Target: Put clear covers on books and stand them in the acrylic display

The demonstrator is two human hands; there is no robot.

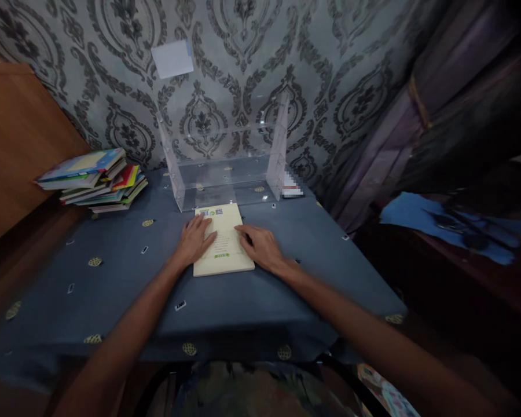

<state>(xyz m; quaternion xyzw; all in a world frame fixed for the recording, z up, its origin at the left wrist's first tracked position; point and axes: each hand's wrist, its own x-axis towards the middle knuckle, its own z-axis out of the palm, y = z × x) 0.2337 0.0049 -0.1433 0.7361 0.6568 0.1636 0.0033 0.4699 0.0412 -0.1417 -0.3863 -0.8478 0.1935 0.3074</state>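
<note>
A pale cream book point(226, 265) lies flat on the table, its printed cover facing up with a barcode, a QR code and small green marks. My left hand point(195, 238) rests on its left side, fingers stretched out and the thumb apart. At the right edge of the book is my right hand point(260, 246), its fingers bent and the index finger and thumb pinched at the edge. Whether it has a single page or the whole cover cannot be made out. Just behind the book stands a clear plastic rack point(226, 171) with transparent shelves and side panels.
A stack of books point(99, 179) sits at the back left, beside a wooden cabinet point(30, 133). The table point(125, 278) has a dark blue patterned cloth. A pixelated item point(292, 186) is right of the rack. A blue cloth point(443, 226) lies at far right, near a curtain point(382, 139).
</note>
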